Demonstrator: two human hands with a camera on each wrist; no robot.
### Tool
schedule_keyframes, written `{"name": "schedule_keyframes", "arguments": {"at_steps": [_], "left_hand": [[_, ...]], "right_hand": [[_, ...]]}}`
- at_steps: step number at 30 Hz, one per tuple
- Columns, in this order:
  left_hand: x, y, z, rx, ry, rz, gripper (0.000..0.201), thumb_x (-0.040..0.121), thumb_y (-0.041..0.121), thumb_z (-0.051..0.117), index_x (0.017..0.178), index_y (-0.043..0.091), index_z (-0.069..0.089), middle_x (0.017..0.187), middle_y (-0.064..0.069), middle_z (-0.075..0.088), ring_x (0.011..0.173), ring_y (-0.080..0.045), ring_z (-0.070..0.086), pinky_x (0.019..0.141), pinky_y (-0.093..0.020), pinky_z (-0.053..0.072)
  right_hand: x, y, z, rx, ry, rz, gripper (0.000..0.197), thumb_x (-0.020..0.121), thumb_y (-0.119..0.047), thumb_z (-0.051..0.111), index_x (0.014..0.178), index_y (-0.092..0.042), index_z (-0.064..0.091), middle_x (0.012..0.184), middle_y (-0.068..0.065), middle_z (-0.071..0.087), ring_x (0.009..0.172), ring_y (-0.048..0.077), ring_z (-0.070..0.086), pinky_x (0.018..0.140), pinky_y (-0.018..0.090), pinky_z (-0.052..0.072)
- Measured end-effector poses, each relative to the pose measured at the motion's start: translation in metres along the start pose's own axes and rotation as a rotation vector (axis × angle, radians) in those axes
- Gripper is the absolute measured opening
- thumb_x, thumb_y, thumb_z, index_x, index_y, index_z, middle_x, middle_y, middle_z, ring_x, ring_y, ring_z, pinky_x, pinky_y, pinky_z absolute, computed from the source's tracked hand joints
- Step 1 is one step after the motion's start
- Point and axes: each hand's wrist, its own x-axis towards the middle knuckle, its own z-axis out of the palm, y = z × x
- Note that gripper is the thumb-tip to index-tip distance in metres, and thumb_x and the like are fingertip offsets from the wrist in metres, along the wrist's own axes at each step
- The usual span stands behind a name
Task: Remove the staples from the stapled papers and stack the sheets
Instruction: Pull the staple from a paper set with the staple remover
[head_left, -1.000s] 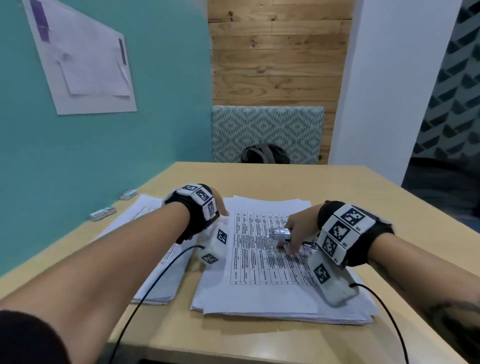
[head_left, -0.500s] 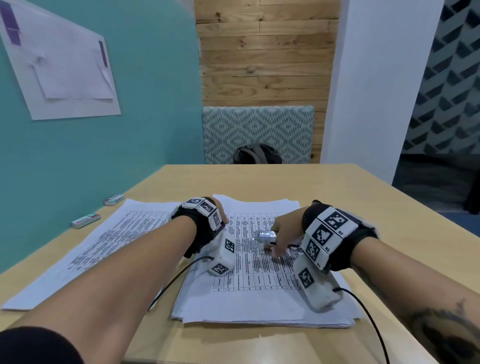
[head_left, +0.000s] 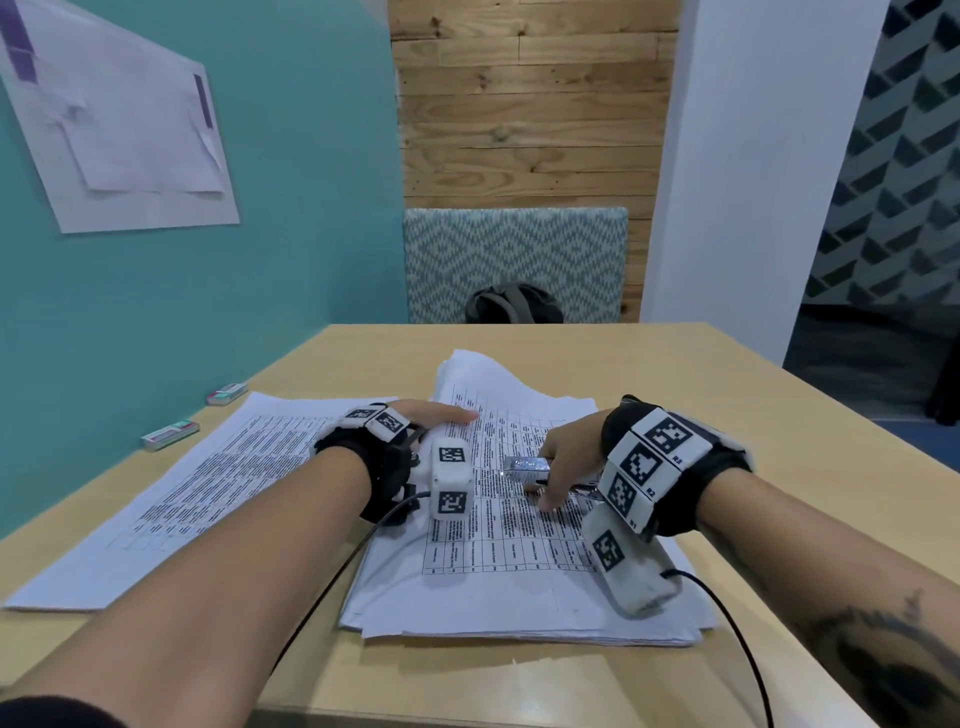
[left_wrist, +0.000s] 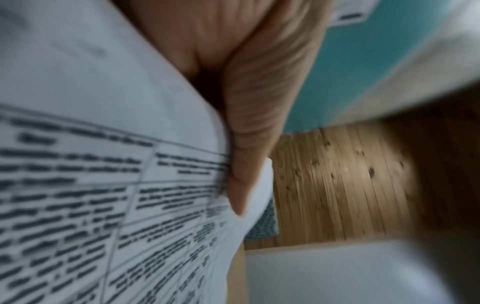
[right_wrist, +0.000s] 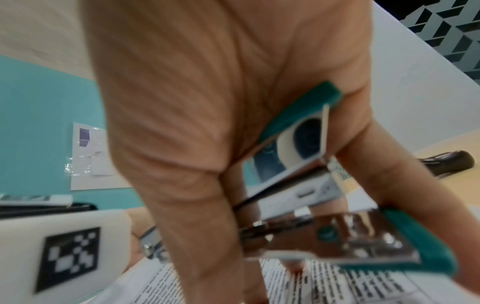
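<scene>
A thick stack of printed papers (head_left: 493, 597) lies in the middle of the wooden table (head_left: 727, 415). My left hand (head_left: 441, 415) rests on the stack's far left part with its fingers stretched out; in the left wrist view a finger (left_wrist: 249, 144) lies along the curved edge of the top sheet (left_wrist: 103, 164). My right hand (head_left: 550, 488) grips a teal and metal stapler (head_left: 527, 464) over the middle of the stack. In the right wrist view the stapler (right_wrist: 363, 242) hangs with its jaws apart, and a fingertip (right_wrist: 293, 265) touches the paper. I see no staple.
A second, thinner pile of printed sheets (head_left: 208, 493) lies to the left. Two small staple boxes (head_left: 226, 393) (head_left: 170, 434) sit by the teal wall. A patterned chair back (head_left: 514, 260) with a dark bag (head_left: 514, 304) stands past the far edge. Cables trail from both wrists.
The head view has swung so that more of the left pile shows. Both hands stay on the middle stack, and the right hand keeps hold of the stapler.
</scene>
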Motion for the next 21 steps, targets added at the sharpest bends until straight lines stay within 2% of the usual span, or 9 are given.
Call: {"name": "schedule_keyframes", "arguments": {"at_steps": [2,5,6,8,10,11,14,17,21], "left_hand": [[-0.001,-0.006,0.003,-0.051,-0.06,0.005,0.073,0.055,0.039,0.086,0.116,0.008,0.059,0.101,-0.013,0.07,0.091,-0.026,0.066,0.098,-0.043,0.045],[-0.036,-0.012,0.006,-0.037,-0.014,0.004,0.026,0.08,0.032,0.068,0.089,0.01,0.057,0.05,-0.002,0.064,0.045,-0.013,0.061,0.059,-0.023,0.051],[-0.032,-0.014,0.003,-0.029,0.014,-0.007,0.024,0.084,0.031,0.065,0.086,0.009,0.056,0.047,-0.003,0.062,0.04,-0.014,0.059,0.052,-0.022,0.049],[-0.03,-0.018,0.001,-0.004,-0.018,0.007,0.05,0.071,0.036,0.078,0.099,0.001,0.056,0.076,-0.016,0.07,0.065,-0.024,0.066,0.071,-0.031,0.055],[-0.003,-0.024,-0.007,0.033,-0.023,0.054,0.095,0.041,0.041,0.091,0.119,0.001,0.053,0.111,-0.023,0.065,0.102,-0.037,0.062,0.097,-0.051,0.045],[-0.005,-0.02,-0.007,0.023,-0.013,0.078,0.093,0.042,0.038,0.091,0.119,0.001,0.053,0.114,-0.023,0.064,0.107,-0.041,0.058,0.1,-0.056,0.04],[-0.042,0.001,-0.008,-0.093,0.002,0.269,0.035,0.078,0.022,0.072,0.103,0.001,0.059,0.103,-0.023,0.064,0.091,-0.037,0.058,0.096,-0.053,0.04],[-0.075,0.022,-0.013,-0.255,-0.068,0.469,0.042,0.066,0.017,0.076,0.101,0.002,0.06,0.101,-0.024,0.061,0.084,-0.034,0.055,0.085,-0.047,0.045],[-0.112,0.046,-0.012,-0.394,-0.002,0.776,0.071,0.038,0.034,0.09,0.097,0.006,0.064,0.092,-0.01,0.072,0.082,-0.021,0.069,0.08,-0.034,0.055]], "right_hand": [[0.001,0.001,0.0,-0.001,-0.002,-0.008,0.028,0.091,-0.037,0.057,0.087,-0.012,0.046,0.07,-0.006,0.04,0.067,0.012,0.043,0.057,0.019,0.034],[0.003,0.002,0.001,0.012,0.0,0.002,0.032,0.091,-0.038,0.057,0.071,-0.019,0.04,0.069,-0.007,0.036,0.059,0.005,0.035,0.059,0.02,0.034],[0.003,0.003,0.001,0.022,0.001,0.005,0.032,0.091,-0.038,0.057,0.071,-0.019,0.04,0.069,-0.007,0.037,0.059,0.005,0.035,0.057,0.019,0.032],[0.004,0.005,0.002,0.074,0.001,0.008,0.025,0.09,-0.038,0.058,0.085,-0.014,0.05,0.073,-0.005,0.043,0.061,0.006,0.039,0.059,0.019,0.034],[-0.003,0.013,0.001,0.209,0.019,0.011,0.027,0.09,-0.035,0.059,0.102,-0.01,0.055,0.078,-0.003,0.05,0.061,0.007,0.044,0.057,0.018,0.038],[-0.006,0.021,-0.001,0.326,0.07,0.026,0.027,0.091,-0.032,0.059,0.106,-0.01,0.057,0.08,-0.003,0.054,0.061,0.007,0.048,0.052,0.016,0.042],[-0.017,0.051,-0.004,0.801,0.437,0.14,0.013,0.093,-0.02,0.056,0.099,-0.008,0.057,0.078,0.006,0.057,0.062,0.016,0.055,0.043,0.019,0.044],[-0.022,0.074,-0.01,0.976,0.858,0.286,0.031,0.092,-0.02,0.054,0.065,-0.013,0.042,0.062,0.006,0.043,0.064,0.024,0.046,0.066,0.032,0.039],[-0.042,0.069,-0.027,1.189,1.062,0.136,0.032,0.092,-0.024,0.054,0.064,-0.017,0.041,0.065,0.004,0.042,0.064,0.02,0.043,0.07,0.037,0.039]]}}
